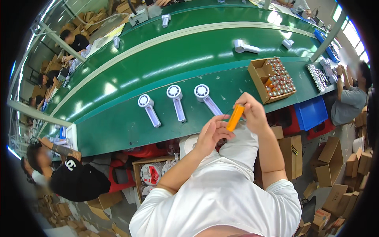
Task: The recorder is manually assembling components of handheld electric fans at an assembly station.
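In my right hand (254, 112) is an orange battery-like cylinder (235, 117), pinched near its upper end and slanting down to the left above my lap. My left hand (213, 134) is at its lower end, with fingers apart and loosely curled; a thin dark wire shows by the fingertips. Beyond my hands, at the table's near side, lie three white handheld fans with round heads: a left fan (150, 110), a middle fan (176, 102) and a right fan (207, 98). The right fan's handle, like the others', shows a long open channel and ends close to my left hand.
A cardboard box (258, 81) of several round-ended cylinders stands on the table to the right. Behind runs a green conveyor belt (177, 63) carrying a white fan (244, 46). A blue bin (312, 112) sits lower right. Co-workers sit at both sides; cartons (329, 162) stand on the floor.
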`<state>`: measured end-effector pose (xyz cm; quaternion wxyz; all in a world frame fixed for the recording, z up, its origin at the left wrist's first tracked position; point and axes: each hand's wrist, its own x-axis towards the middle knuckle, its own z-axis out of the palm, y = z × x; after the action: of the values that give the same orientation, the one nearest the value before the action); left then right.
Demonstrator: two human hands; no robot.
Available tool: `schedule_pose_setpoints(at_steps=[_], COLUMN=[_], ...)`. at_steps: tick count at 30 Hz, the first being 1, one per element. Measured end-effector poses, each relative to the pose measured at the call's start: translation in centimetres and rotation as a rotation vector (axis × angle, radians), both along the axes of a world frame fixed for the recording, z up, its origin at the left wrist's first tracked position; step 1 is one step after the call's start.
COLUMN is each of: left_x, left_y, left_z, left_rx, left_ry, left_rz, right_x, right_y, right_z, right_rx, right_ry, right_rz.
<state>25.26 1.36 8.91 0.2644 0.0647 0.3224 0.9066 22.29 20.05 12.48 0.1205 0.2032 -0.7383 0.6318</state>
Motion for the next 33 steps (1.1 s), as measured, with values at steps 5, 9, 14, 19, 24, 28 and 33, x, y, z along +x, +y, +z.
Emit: schedule_pose_setpoints(at_steps=[5,9,14,19,24,28,33], left_x=[-0.4,1.1,-0.6,-1.1,-1.2,-1.7,-2.1], left_y=[-0.5,0.4,-0.9,-0.7,-1.3,-2.9,-3.3], left_z=[-0.3,-0.2,-1.1,-1.0,-2.3,-1.7,-1.0], left_rx=[-0.162,-0.443,-0.570,-0.382,-0.812,-1.050,-1.450], left_ry=[0.196,0.307,0.453,0.296,0.725,0.724,1.159], left_rz=[0.009,0.201,0.429,0.228,0.353,0.376,0.501], right_x=[3.1,3.2,3.9,4.2,4.6,4.2,3.7], right_y=[-3.9,-4.3,-3.0,-3.3,-2.9,-1.7,-0.9], right_z=[-1.1,-3.1,-2.6,-2.4,-1.2,-2.0,-2.5], right_rx=[-0.057,-0.283,-0.375,-0.203,-0.050,0.376,0.663], right_ry=[-0.072,-0.203,-0.313,-0.358,-0.453,-0.187,-0.199], right_rz=[-0.049,-0.087,0.051,0.047,-0.026,-0.177,0.137])
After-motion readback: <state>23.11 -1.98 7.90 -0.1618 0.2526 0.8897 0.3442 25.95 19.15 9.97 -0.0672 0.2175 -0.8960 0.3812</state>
